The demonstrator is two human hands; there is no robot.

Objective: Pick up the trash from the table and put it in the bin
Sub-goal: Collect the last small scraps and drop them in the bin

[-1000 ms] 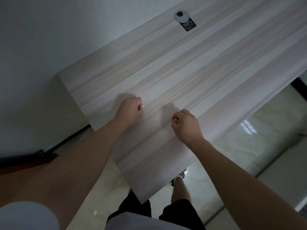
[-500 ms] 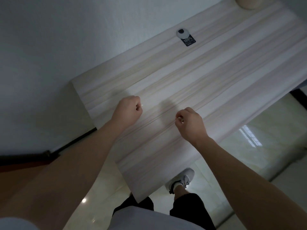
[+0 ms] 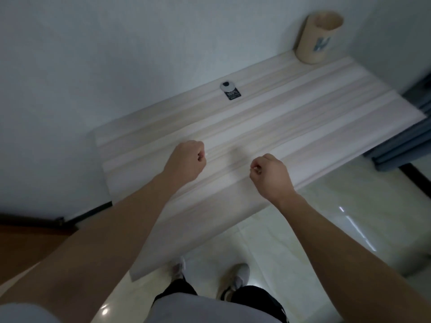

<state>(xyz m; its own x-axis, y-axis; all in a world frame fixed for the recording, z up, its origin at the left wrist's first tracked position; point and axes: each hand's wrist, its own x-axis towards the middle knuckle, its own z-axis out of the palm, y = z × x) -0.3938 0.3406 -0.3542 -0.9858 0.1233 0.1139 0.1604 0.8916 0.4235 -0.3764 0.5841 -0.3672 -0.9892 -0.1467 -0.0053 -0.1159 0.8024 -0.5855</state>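
Observation:
My left hand point(image 3: 187, 159) is curled into a fist just above the pale wooden table point(image 3: 303, 108), and a tiny white tip of trash pokes out at its fingers. My right hand point(image 3: 270, 173) is also closed, a little nearer to the front edge, with a small pale bit pinched at its fingertips. Both bits are mostly hidden inside the fists. The bin point(image 3: 318, 38), a tan open-topped cylinder with a blue mark, stands upright at the table's far right corner against the wall, well away from both hands.
A small black-and-white tag point(image 3: 231, 90) lies on the table near the wall. Grey-blue furniture point(image 3: 410, 145) sits beyond the table's right end. Glossy floor tiles and my shoes point(image 3: 235, 278) are below the front edge.
The view has swung up and to the right, so the bin now shows at the far corner. Both hands stay closed and keep their spacing over the table.

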